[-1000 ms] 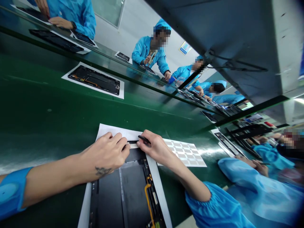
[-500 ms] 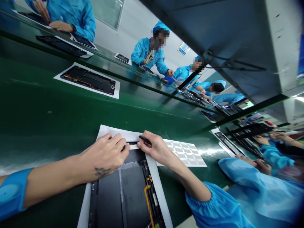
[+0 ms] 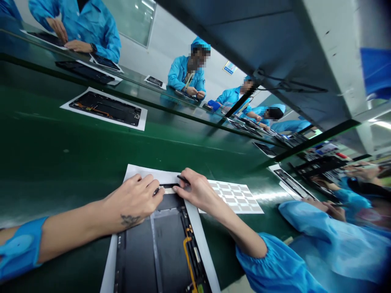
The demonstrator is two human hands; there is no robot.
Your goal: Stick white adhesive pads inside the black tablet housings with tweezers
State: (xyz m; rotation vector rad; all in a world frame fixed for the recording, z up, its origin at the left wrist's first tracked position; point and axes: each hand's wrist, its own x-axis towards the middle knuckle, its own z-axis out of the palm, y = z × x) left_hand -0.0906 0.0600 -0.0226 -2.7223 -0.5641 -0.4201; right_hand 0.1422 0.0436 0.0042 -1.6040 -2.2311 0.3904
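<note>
My left hand (image 3: pixel 136 199) rests over the far end of a black tablet housing (image 3: pixel 171 236), its fingers curled at the left end of a short white strip (image 3: pixel 169 190). What those fingertips grip is hidden. My right hand (image 3: pixel 198 191) has a slim black tool (image 3: pixel 183 179) between thumb and fingers; the tool's kind is not clear. The right thumb tip touches the strip's right end. An orange flex cable (image 3: pixel 187 252) runs along the housing's right side. Under the housing lies a white paper sheet (image 3: pixel 139 171).
Beside my right hand lies a white sheet of grey rectangular stickers (image 3: pixel 235 197). Another housing (image 3: pixel 105 106) lies on paper farther up the green bench (image 3: pixel 100 150). A co-worker's blue sleeve (image 3: pixel 308 219) is close on the right. A dark shelf (image 3: pixel 244 36) hangs overhead.
The view has shifted slightly. My right thumb and the black tool have moved a little left along the strip. My left hand stays nearly in place. A co-worker opposite has brought both hands together.
</note>
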